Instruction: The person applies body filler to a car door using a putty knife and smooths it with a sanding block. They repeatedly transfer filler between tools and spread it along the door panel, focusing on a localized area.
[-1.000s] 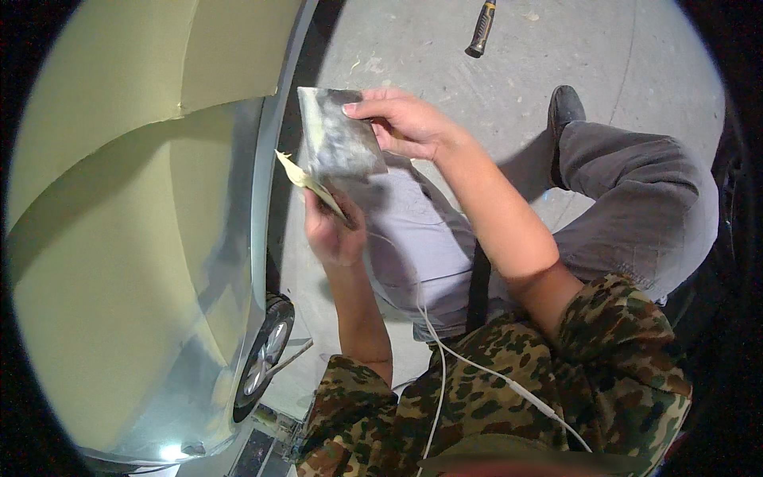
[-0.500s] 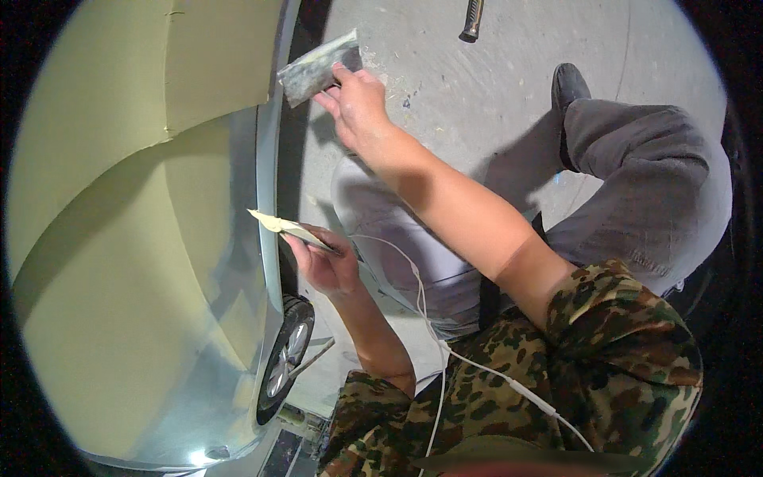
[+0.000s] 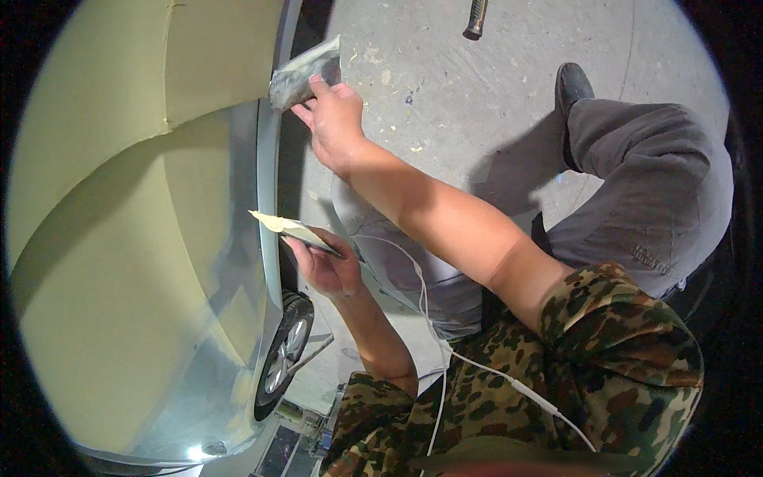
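Note:
My right hand [image 3: 338, 123] grips a grey, smeared rectangular spreader [image 3: 308, 67], thumb on its face and fingers beneath. The spreader's left corner overlaps the edge of the car body panel [image 3: 103, 262] in the picture; I cannot tell whether they touch. Lower down, my left hand [image 3: 330, 269] is closed around a thin flat plate [image 3: 306, 236], seen nearly edge-on. Cream-coloured filler paste [image 3: 272, 223] lies on it and comes to a point toward the panel. Pale yellow coating covers much of the panel, with blue-grey patches near its edge.
A car wheel [image 3: 284, 358] stands below the panel edge. A dark-handled tool [image 3: 474, 20] lies on the grey concrete floor [image 3: 445, 79], which has scattered paste specks. A white cable [image 3: 425, 310] hangs across my front. My bent leg [image 3: 636, 175] is at right.
My right hand has moved left and slightly down with the spreader, bringing it to the panel's edge in the picture. My left hand and the paste-laden plate have hardly moved.

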The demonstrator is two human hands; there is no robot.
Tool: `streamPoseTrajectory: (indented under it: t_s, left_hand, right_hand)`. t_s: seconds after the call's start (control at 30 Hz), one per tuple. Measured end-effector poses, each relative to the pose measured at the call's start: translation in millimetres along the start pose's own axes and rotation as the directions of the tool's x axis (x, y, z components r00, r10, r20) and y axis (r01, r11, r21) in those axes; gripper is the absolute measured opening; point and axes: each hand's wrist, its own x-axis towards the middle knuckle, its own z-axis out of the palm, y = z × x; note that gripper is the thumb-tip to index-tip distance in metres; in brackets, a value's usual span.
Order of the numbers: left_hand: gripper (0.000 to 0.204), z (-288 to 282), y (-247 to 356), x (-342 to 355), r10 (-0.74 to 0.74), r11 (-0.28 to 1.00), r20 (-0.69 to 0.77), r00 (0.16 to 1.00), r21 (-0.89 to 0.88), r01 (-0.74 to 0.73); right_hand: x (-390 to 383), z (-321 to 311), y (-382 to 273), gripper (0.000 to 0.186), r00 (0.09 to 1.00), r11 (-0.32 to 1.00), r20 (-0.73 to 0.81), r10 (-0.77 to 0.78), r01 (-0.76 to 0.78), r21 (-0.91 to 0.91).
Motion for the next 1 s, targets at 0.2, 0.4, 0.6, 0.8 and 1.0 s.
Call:
streamPoseTrajectory:
  t_s: [0.2,0.4,0.6,0.8,1.0]
  left_hand:
    - [0.042,-0.7,-4.9,8.6,-0.017,0.994,-0.006,1.0,0.104,0.018]
    - [0.041,9.5,-20.0,29.8,-0.022,0.996,0.088,0.996,0.085,0.014]
    - [0.037,-7.4,-27.9,50.8,-0.078,0.982,0.066,0.995,0.176,0.065]
    - [0.033,-10.2,-41.2,70.0,-0.371,0.909,0.253,0.893,-0.099,0.406]
    - [0.032,-22.3,-38.9,66.3,-0.418,0.872,0.176,0.891,-0.196,0.448]
  right_hand:
    - [-1.7,-14.5,10.8,0.021,0.998,0.995,0.056,-0.001,0.006,-0.099]
    - [3.4,-61.7,-38.2,0.025,0.99,0.946,0.12,-0.073,0.107,-0.305]
    - [-24.1,-53.9,-86.6,0.02,0.918,0.969,0.392,-0.058,0.147,-0.201]
    - [-7.2,-47.3,-95.6,0.015,0.758,0.886,0.46,0.462,-0.415,-0.205]
    - [18.2,-75.8,-104.8,0.021,0.763,0.815,0.389,0.517,-0.299,-0.496]
